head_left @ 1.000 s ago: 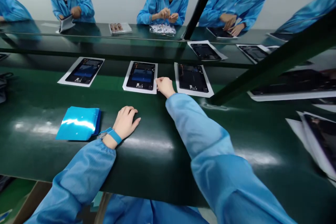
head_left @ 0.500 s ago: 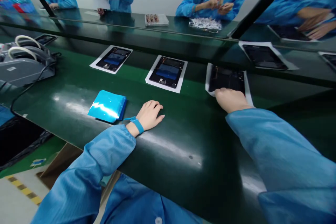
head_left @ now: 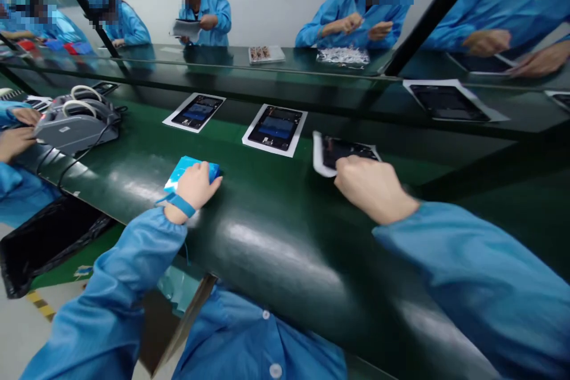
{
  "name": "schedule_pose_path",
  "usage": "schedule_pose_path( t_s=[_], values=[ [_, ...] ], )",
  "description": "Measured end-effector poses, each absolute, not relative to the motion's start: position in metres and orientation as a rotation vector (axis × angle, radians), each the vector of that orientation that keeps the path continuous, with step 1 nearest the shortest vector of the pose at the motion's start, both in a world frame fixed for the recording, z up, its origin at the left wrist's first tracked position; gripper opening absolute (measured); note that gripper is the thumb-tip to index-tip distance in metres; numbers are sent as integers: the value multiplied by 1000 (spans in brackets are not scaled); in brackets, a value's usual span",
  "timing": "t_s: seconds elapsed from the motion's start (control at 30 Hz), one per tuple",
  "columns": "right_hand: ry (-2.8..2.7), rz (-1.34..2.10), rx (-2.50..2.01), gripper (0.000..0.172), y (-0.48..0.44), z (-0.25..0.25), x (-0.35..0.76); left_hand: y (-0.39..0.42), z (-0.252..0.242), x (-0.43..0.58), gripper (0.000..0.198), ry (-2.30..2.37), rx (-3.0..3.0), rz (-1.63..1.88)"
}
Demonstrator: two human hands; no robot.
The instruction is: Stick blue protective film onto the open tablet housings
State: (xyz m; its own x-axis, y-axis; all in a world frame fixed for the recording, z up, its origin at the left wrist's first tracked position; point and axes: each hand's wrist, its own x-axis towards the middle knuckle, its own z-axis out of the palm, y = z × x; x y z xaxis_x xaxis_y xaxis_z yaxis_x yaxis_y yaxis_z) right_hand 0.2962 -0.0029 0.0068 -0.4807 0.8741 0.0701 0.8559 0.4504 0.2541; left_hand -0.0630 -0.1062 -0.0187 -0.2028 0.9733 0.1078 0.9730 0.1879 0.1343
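Clamping the near edge of the dark rectangular tablet is the right hand; the left hand lies open on glossy blue sheets.

Surface: we see a long, glossy dark green surface, rounded at our near edge.
Near left: a blue foil stack lies flat close to that edge.
Middle row: we count three dark tablets on white sheets, the left tablet, the middle tablet and the right tablet, whose sheet curls up at its left edge.
Far left: a grey machine with a black cable trailing off it.
Back ledge: a fourth tablet, a small tray and a heap of clear bags.
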Motion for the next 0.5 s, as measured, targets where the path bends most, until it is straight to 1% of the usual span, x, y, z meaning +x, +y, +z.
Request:
schedule_pose_path(
  t_s=[0.07, 0.13, 0.27, 0.4, 0.5],
  values=[
    [2703, 402, 1366, 25, -42, 10, 280, -105, -20, -87, 36, 2460, 1870, 214],
    [2764, 388, 1222, 26, -81, 8, 268, -101, -25, -101, 33, 2427, 1810, 188],
    [2893, 391, 1068, 29, -144, -10, 262, -95, -30, -113, 30, 2315, 1753, 221],
    [3035, 440, 949, 31, -179, -39, 268, -94, -29, -121, 32, 2187, 1707, 274],
    [3061, 381, 930, 31, -190, -55, 275, -95, -26, -125, 31, 2103, 1696, 295]
  ],
)
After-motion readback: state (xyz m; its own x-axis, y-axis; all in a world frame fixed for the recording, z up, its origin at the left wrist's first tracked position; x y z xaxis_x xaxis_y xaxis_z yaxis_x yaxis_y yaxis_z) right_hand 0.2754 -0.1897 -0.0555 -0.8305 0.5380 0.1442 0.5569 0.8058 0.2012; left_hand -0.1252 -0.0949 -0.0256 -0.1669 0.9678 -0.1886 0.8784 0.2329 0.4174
